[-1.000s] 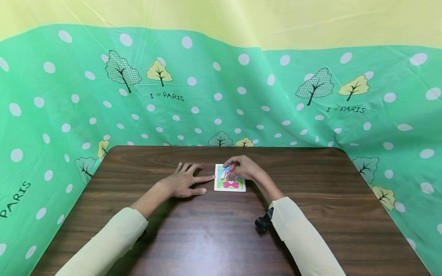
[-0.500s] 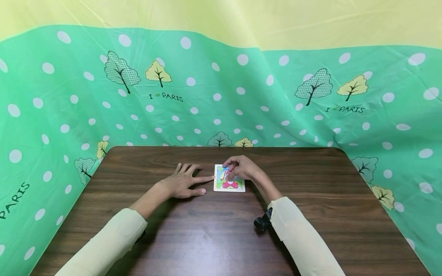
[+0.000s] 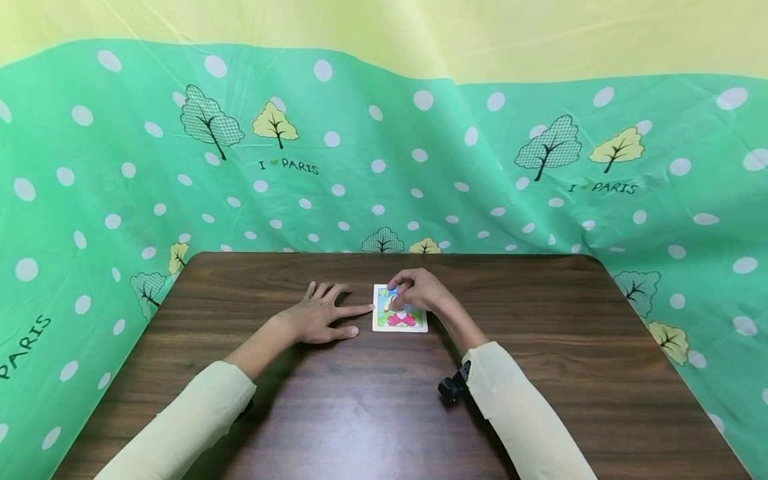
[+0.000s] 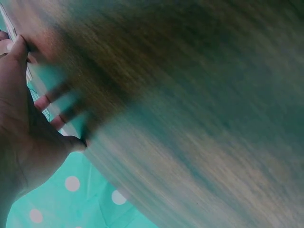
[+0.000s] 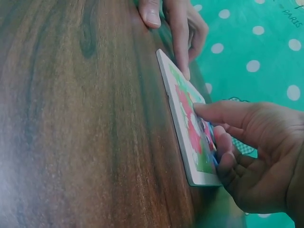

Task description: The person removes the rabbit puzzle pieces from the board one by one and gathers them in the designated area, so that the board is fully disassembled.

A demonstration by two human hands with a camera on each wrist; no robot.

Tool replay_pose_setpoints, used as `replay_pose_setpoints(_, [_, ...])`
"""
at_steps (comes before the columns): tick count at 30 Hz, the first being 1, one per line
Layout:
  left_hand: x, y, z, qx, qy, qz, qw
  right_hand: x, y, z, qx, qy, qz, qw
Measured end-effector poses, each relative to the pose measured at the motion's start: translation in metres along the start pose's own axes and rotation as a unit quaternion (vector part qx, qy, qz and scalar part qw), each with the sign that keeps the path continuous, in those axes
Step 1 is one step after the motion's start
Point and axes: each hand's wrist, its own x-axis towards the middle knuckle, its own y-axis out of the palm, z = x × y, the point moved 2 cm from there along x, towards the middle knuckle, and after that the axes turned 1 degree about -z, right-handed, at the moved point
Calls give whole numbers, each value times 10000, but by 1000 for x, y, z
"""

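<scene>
A small square picture board (image 3: 401, 321) with a thick white rim and a pink cartoon figure lies flat on the brown table (image 3: 360, 400). My left hand (image 3: 315, 319) rests on the table left of it, fingers spread, index fingertip against its left edge. Over the board's upper right part is my right hand (image 3: 420, 291). In the right wrist view, the thumb of the right hand (image 5: 266, 152) touches the printed face, while the other fingers bend loosely by the far side. They hide part of the picture. The left wrist view shows the left hand (image 4: 33, 123) at its edge.
Behind the table hangs a green and yellow cloth (image 3: 336, 167) with white dots and tree prints. It also runs down both sides. A small black device (image 3: 453, 387) sits at the right sleeve's cuff.
The right thumb has shifted slightly left over the picture, and the print near it looks a little different. The left hand and the board stay in place.
</scene>
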Motion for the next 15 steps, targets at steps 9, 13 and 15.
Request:
replay_pose_setpoints(9, [-2,-2,0,4,48,2,10000,-1,2,1,182,-31,-49,9998])
replay_pose_setpoints(13, [-2,-2,0,-31,44,9,10000,-2,4,-1,252,-59,-85,9996])
replay_pose_setpoints(15, [-2,-1,0,-31,39,26,10000,-2,4,-1,263,3,-93,9996])
